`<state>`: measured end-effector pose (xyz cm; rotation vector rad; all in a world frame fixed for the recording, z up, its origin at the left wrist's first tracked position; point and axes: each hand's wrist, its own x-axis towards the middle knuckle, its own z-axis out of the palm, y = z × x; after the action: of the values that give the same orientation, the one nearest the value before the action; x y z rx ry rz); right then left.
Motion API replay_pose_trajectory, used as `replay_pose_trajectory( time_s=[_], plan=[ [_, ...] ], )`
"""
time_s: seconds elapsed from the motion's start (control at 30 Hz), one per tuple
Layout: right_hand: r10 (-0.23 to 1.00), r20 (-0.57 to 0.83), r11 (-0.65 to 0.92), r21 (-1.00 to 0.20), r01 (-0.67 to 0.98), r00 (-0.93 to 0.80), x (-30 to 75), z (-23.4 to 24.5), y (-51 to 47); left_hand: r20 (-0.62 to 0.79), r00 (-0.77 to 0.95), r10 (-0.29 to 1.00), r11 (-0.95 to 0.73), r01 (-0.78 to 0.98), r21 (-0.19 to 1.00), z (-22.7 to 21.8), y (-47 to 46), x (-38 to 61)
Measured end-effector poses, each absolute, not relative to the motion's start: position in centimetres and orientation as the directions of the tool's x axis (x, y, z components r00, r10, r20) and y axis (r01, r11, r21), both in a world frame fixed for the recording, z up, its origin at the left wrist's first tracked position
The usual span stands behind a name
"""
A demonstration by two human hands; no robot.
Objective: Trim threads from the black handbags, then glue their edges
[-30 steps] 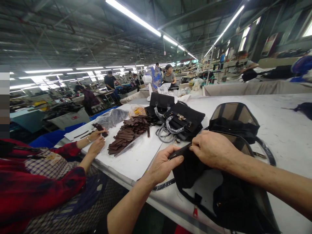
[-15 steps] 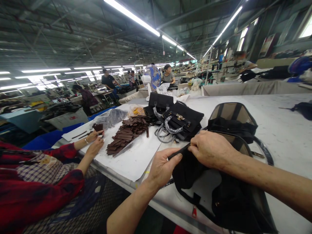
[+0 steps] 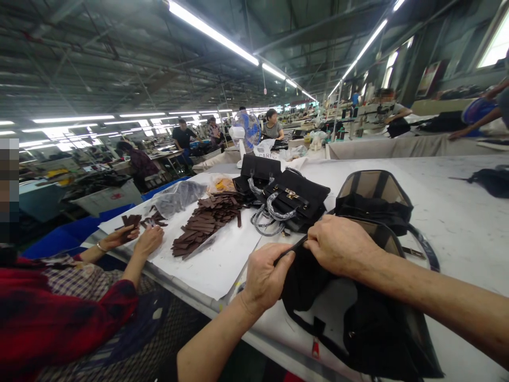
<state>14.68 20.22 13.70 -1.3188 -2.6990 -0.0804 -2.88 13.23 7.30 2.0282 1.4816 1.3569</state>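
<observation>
A black handbag [image 3: 382, 323] lies tilted near the table's front edge, its pale lining showing and a red zip pull [image 3: 315, 347] hanging below. My left hand [image 3: 265, 273] pinches the bag's black edge between thumb and fingers. Close beside it, my right hand [image 3: 338, 244] is closed on the same edge, knuckles up; its fingertips are partly hidden. Just behind stands another open black bag [image 3: 374, 209] with a tan inside. Beyond my hands, finished-looking black handbags [image 3: 298, 196] with plastic-wrapped handles lie in a heap.
A pile of dark brown strips [image 3: 207, 223] covers the white sheet [image 3: 214, 276] to the left. A co-worker's hands [image 3: 149, 239] handle brown pieces there. Clear plastic [image 3: 178, 196] and a blue-white fan [image 3: 248, 130] are farther back. A dark item [image 3: 495, 180] rests at far right.
My hands keep their grip on the bag's edge, almost unmoved. At left, the co-worker's hands have separated and moved left. An arm has appeared at the far right.
</observation>
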Motion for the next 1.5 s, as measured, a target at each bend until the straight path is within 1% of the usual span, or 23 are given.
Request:
replay_pose_trajectory(
  time_s=[0.17,0.37,0.57,0.67,0.83,1.03,1.37,1.5],
  plan=[
    [0.785,0.145,0.609,-0.011,0.793,-0.602,14.5,13.8,20.1,0.504,0.048,0.862,-0.404,0.665,0.628,7.8,14.3,-2.9],
    [0.782,0.127,0.617,-0.020,0.787,-0.610,15.4,14.4,20.7,0.443,0.084,0.893,-0.385,0.652,0.653,8.6,14.9,-2.7],
    [0.821,0.058,0.570,-0.121,0.813,-0.567,18.2,14.6,22.2,0.414,0.091,0.906,-0.366,0.658,0.658,8.8,14.8,-2.6],
    [0.842,0.092,0.539,-0.135,0.831,-0.531,18.5,14.4,22.5,0.414,0.082,0.907,-0.362,0.656,0.663,8.8,14.8,-2.6],
    [0.867,0.141,0.495,-0.121,0.861,-0.478,18.0,14.3,22.4,0.412,0.094,0.906,-0.368,0.654,0.661,8.9,14.7,-2.6],
    [0.868,0.141,0.492,-0.111,0.863,-0.477,17.9,14.2,22.4,0.407,0.086,0.910,-0.358,0.657,0.663,8.9,14.6,-2.5],
    [0.870,0.159,0.487,-0.140,0.862,-0.466,18.0,14.3,22.0,0.421,0.088,0.903,-0.363,0.681,0.636,8.8,14.7,-2.6],
    [0.872,0.153,0.483,-0.123,0.867,-0.464,18.0,14.5,22.0,0.422,0.105,0.901,-0.373,0.684,0.627,8.9,14.6,-2.6]
  ],
)
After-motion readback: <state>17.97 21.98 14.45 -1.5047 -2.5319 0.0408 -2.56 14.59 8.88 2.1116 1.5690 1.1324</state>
